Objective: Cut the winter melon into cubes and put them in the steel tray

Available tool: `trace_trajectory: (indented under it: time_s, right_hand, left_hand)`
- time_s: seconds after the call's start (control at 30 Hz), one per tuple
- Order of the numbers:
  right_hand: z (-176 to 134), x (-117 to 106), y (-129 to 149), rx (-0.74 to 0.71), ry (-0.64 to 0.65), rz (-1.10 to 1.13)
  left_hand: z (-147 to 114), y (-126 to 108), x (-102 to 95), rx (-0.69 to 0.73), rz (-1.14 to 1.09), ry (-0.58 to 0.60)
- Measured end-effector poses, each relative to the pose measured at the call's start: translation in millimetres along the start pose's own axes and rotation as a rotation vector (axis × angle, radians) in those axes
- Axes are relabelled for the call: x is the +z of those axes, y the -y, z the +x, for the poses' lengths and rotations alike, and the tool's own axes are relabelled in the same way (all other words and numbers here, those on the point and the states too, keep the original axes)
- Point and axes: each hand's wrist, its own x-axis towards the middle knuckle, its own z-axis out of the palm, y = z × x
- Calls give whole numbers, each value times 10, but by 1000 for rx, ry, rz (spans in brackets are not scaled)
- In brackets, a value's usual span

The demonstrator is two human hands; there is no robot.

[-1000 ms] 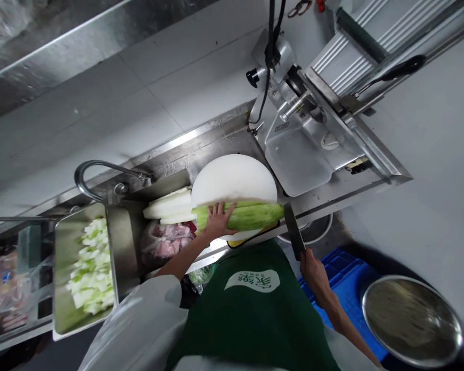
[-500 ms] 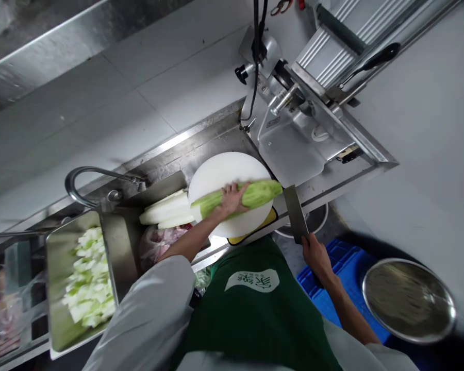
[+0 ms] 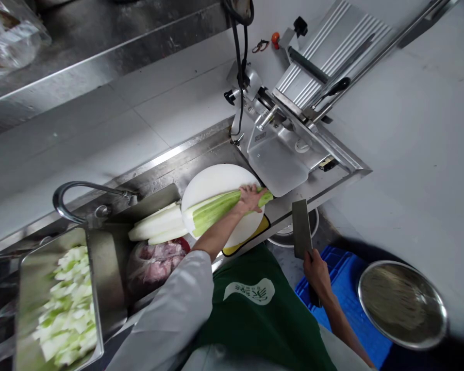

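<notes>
My left hand [image 3: 251,198] lies across a long pale-green gourd [image 3: 212,210] near its right end, fingers on the far side and thumb nearer me. The gourd rests on a round white cutting board [image 3: 204,180], its right tip reaching past the rim. A pale strip shows along its far side, and white flesh at its left end. In my closed right hand [image 3: 317,273] is a cleaver [image 3: 302,229], held off the counter to the right of the board, its blade pointing away from me and apart from the gourd.
Left of the board lie long white pieces [image 3: 158,222] and bagged raw meat [image 3: 158,263] in the sink. A metal pan [image 3: 27,299] holds cut green-white chunks. Behind stands a slicing machine [image 3: 280,159]; at right are a blue crate [image 3: 355,309] and a steel bowl [image 3: 402,304].
My left hand has slid right along the gourd, from its middle to near its right end. The cleaver stays in my right hand beside the board. The camera view has shifted.
</notes>
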Motion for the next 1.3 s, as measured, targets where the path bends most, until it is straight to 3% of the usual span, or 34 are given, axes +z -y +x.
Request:
trace_trajectory:
  time_s: [0.07,0.17,0.43,0.6,0.9,1.13,1.3]
  right_hand:
    - [28,14,-10,-2,-3,9]
    - [73,38,-8,-19,-2,10]
    - [164,83,221,-90,88,-84]
    - [362,106,553,-179,130,-226]
    - [705,194,1336,-359,170,-485]
    - [721,256,1415,-374,206,-505]
    - [724,242,1441,-367,219,-473]
  left_hand:
    - [112,-136,-13,-22,25,1]
    - [148,-102,-32,-24,22,-9]
    - [-21,482,-186,-127,-17,-64]
    - [-403,672,-1,-145,73,-157]
    - [-735,491,254,-96,33,-277]
    - [-1065,443,435,-52,-4,-282]
    - [-957,701,382,-54,18,-214]
